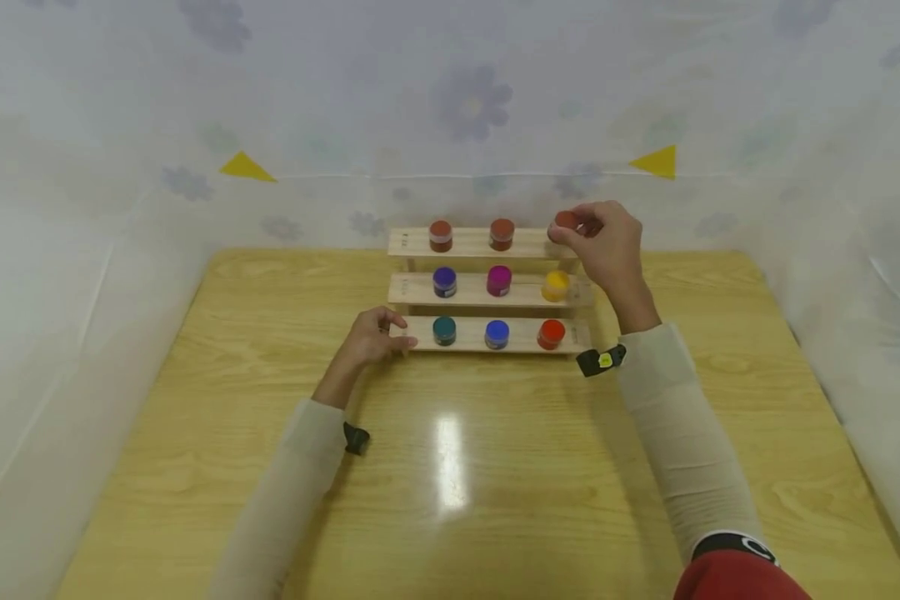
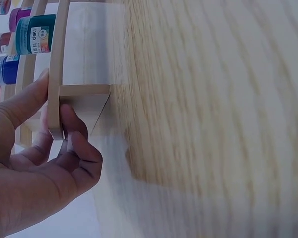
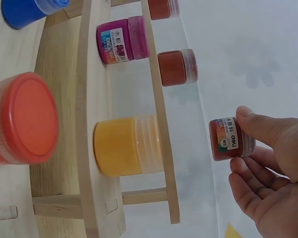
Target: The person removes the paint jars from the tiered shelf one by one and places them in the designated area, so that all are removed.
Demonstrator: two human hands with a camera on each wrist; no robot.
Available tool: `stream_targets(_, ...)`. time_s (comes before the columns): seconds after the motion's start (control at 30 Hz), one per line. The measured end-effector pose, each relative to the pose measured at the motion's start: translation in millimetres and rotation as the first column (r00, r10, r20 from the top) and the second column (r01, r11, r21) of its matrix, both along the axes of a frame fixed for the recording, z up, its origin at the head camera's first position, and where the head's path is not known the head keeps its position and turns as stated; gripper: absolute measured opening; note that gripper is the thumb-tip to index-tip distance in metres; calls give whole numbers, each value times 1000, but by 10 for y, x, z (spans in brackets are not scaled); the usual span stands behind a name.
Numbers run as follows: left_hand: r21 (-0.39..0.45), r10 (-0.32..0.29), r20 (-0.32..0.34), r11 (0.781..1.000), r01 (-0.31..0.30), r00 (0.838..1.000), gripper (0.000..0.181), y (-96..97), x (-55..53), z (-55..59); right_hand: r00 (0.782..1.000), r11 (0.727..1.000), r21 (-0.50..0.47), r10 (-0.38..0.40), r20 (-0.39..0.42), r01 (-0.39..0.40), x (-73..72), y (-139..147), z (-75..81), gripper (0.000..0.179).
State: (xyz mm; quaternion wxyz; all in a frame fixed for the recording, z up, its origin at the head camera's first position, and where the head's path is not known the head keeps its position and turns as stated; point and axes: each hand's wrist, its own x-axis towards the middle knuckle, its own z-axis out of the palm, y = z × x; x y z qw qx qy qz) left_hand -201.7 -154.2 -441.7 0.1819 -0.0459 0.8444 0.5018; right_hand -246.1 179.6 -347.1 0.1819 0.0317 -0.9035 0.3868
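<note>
A three-step wooden rack [image 1: 471,291] stands toward the back of the table, with paint jars along each step. My left hand [image 1: 375,336] grips the left end of its lowest step, thumb above and curled fingers beneath, close to a teal jar [image 2: 36,34]. Between thumb and fingers, my right hand [image 1: 611,246] pinches a brown paint jar [image 3: 226,139] by its lid end. That jar is held above the right end of the top step, with a gap between them in the right wrist view. Two reddish-brown jars, left [image 1: 440,236] and middle [image 1: 502,234], sit on that step.
Purple, magenta [image 1: 498,281] and yellow [image 1: 556,286] jars line the middle step. Beside the teal jar on the lowest step are a blue [image 1: 497,334] and a red jar [image 1: 551,334]. A floral white curtain [image 1: 472,108] hangs behind the wood-grain table [image 1: 525,467].
</note>
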Motion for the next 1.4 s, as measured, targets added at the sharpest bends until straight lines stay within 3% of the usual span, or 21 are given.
stream_targets(0.37, 7, 8, -11, 1000, -8, 1000, 33, -21, 38, -40, 1000, 1000, -15, -8, 6, 8, 54, 47, 70, 41)
stream_targets(0.93, -28, 1, -4, 1000, -1, 1000, 34, -142, 22, -36, 997, 997, -38, -71, -23, 70, 126, 234, 11, 42)
stream_targets(1.4, -19, -7, -8, 1000, 7, 1000, 33, -133, 23, -30, 992, 992, -9, -124, 17, 124, 235, 535, -183, 44)
